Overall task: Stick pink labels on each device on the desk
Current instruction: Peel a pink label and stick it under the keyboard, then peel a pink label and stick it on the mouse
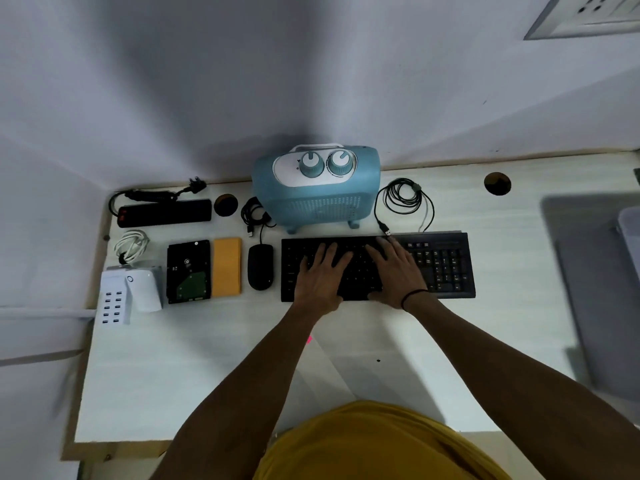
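Both your hands, left and right, lie flat with fingers spread on the black keyboard, holding nothing. The pink labels, apparently that sliver at six o'clock under your left forearm, need fetching first; press each down firmly.

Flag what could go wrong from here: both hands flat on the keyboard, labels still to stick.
1. No device shows a pink label yet; the only pink peeks out from under the left forearm, so it may get dragged or creased.
2. Both the left hand and right hand cover the keyboard, leaving little free surface for a label.
3. The mouse cable lies close to the heater and could snag.
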Demonstrator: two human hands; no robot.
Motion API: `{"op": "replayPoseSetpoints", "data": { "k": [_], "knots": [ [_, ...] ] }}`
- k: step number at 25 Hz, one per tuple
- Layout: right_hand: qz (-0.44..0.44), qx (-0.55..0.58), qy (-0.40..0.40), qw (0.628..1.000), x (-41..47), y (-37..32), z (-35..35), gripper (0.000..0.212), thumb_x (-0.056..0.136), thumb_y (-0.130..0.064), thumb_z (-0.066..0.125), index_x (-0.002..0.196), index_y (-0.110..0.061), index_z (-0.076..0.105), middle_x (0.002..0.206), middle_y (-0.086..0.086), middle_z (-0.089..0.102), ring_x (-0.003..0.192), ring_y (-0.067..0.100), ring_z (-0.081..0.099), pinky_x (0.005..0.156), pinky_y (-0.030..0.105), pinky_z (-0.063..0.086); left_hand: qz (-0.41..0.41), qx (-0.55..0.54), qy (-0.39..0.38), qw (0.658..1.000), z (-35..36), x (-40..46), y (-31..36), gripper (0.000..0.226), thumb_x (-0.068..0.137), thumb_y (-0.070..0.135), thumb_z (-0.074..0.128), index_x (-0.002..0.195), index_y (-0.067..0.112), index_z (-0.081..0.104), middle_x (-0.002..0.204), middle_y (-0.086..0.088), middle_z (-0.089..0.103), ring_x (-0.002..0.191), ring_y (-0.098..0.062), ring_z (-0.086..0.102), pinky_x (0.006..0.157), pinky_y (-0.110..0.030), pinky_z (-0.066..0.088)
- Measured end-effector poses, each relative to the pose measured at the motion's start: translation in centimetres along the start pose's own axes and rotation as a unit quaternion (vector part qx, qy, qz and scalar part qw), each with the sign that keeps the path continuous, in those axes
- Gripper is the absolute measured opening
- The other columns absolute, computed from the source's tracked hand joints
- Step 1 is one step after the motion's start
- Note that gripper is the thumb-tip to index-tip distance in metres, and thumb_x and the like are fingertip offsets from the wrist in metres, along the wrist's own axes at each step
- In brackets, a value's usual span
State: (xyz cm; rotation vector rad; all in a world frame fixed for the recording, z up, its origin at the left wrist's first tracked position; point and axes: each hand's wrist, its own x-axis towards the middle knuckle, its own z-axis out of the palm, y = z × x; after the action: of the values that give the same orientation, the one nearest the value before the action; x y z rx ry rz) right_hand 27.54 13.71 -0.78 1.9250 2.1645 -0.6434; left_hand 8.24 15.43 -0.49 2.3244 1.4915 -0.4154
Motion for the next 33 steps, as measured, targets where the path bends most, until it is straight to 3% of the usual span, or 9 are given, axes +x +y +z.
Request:
{"op": "replayPoseSetpoints", "data": {
  "k": [6, 9, 11, 13, 19, 24, 28, 31, 33],
  "knots": [
    [-0.058, 0.016, 0.011, 0.998, -4.7, -6.0, 1.8, 0.079, 0.078, -0.043, 0.074, 0.146, -0.024, 0.039, 0.152, 0.005, 0.036, 0.138, 0.025, 0.04, 0.114, 0.042, 0.033, -0.102, -0.112, 0.03, 0.988, 3.1, -8.4, -0.8, 0.06, 0.087, 0.04, 0.072, 0.141, 0.027, 0.048, 0.153, -0.001, 0.036, 0.14, -0.025, 0.038, 0.105, -0.047, 0.045],
    [0.004, 0.12, -0.067, 0.991, -6.7, -7.7, 3.9, 0.052, 0.081, -0.042, 0.073, 0.127, -0.023, 0.058, 0.124, 0.001, 0.062, 0.11, 0.019, 0.061, 0.092, 0.034, 0.051, -0.209, -0.232, 0.033, 0.949, 4.8, -12.3, -1.7, 0.041, 0.092, 0.036, 0.066, 0.131, 0.027, 0.058, 0.136, -0.001, 0.054, 0.122, -0.021, 0.055, 0.095, -0.04, 0.051],
    [0.066, 0.21, -0.111, 0.969, -7.7, -9.0, 5.6, 0.038, 0.081, -0.04, 0.074, 0.112, -0.019, 0.067, 0.108, 0.002, 0.071, 0.098, 0.018, 0.066, 0.085, 0.03, 0.053, -0.229, -0.266, 0.014, 0.936, 6.0, -14.9, -2.2, 0.035, 0.095, 0.027, 0.062, 0.129, 0.026, 0.063, 0.132, -0.002, 0.06, 0.119, -0.023, 0.059, 0.093, -0.038, 0.051],
    [0.108, 0.234, -0.128, 0.958, -8.3, -10.3, 7.3, 0.037, 0.082, -0.039, 0.072, 0.111, -0.015, 0.069, 0.105, 0.005, 0.073, 0.101, 0.022, 0.067, 0.089, 0.032, 0.054, -0.205, -0.237, -0.023, 0.949, 7.6, -17.0, -2.3, 0.036, 0.096, 0.022, 0.058, 0.132, 0.025, 0.062, 0.137, -0.001, 0.055, 0.122, -0.024, 0.057, 0.096, -0.04, 0.051],
    [0.162, 0.237, -0.183, 0.94, -8.6, -13.9, 9.4, 0.059, 0.085, -0.048, 0.067, 0.13, -0.012, 0.056, 0.129, 0.009, 0.06, 0.118, 0.029, 0.058, 0.091, 0.035, 0.047, -0.146, -0.162, -0.11, 0.97, 9.5, -19.2, -2.5, 0.055, 0.096, 0.026, 0.058, 0.149, 0.025, 0.044, 0.15, -0.007, 0.037, 0.127, -0.032, 0.047, 0.095, -0.051, 0.052],
    [0.219, 0.291, -0.217, 0.906, -7.8, -16.5, 9.9, 0.045, 0.086, -0.049, 0.067, 0.101, -0.007, 0.064, 0.095, 0.009, 0.062, 0.085, 0.025, 0.058, 0.056, 0.026, 0.04, -0.144, -0.176, -0.144, 0.963, 9.0, -19.3, -2.3, 0.062, 0.094, 0.024, 0.059, 0.152, 0.027, 0.036, 0.151, -0.006, 0.028, 0.131, -0.033, 0.039, 0.096, -0.052, 0.048],
    [0.238, 0.298, -0.168, 0.909, -8.2, -16.6, 9.6, 0.03, 0.091, -0.03, 0.064, 0.107, -0.005, 0.068, 0.106, 0.012, 0.069, 0.1, 0.03, 0.064, 0.072, 0.029, 0.045, -0.133, -0.203, -0.169, 0.955, 8.8, -19.2, -3.1, 0.068, 0.093, 0.025, 0.059, 0.155, 0.03, 0.031, 0.155, -0.003, 0.021, 0.134, -0.032, 0.035, 0.097, -0.05, 0.047],
    [0.259, 0.368, -0.12, 0.885, -9.0, -16.5, 9.1, 0.026, 0.085, -0.023, 0.069, 0.109, -0.013, 0.065, 0.113, 0.011, 0.069, 0.106, 0.03, 0.064, 0.089, 0.036, 0.054, -0.147, -0.265, -0.141, 0.942, 9.2, -19.2, -3.6, 0.066, 0.091, 0.023, 0.061, 0.151, 0.03, 0.038, 0.153, -0.003, 0.028, 0.135, -0.03, 0.037, 0.1, -0.048, 0.048],
    [0.263, 0.42, -0.098, 0.863, -9.4, -16.4, 8.4, 0.022, 0.082, -0.02, 0.071, 0.101, -0.019, 0.061, 0.109, 0.01, 0.069, 0.097, 0.028, 0.065, 0.082, 0.036, 0.056, -0.221, -0.394, -0.067, 0.89, 9.1, -19.3, -3.8, 0.061, 0.088, 0.023, 0.068, 0.144, 0.028, 0.044, 0.143, -0.004, 0.042, 0.129, -0.027, 0.047, 0.1, -0.04, 0.049]
  ]
}}
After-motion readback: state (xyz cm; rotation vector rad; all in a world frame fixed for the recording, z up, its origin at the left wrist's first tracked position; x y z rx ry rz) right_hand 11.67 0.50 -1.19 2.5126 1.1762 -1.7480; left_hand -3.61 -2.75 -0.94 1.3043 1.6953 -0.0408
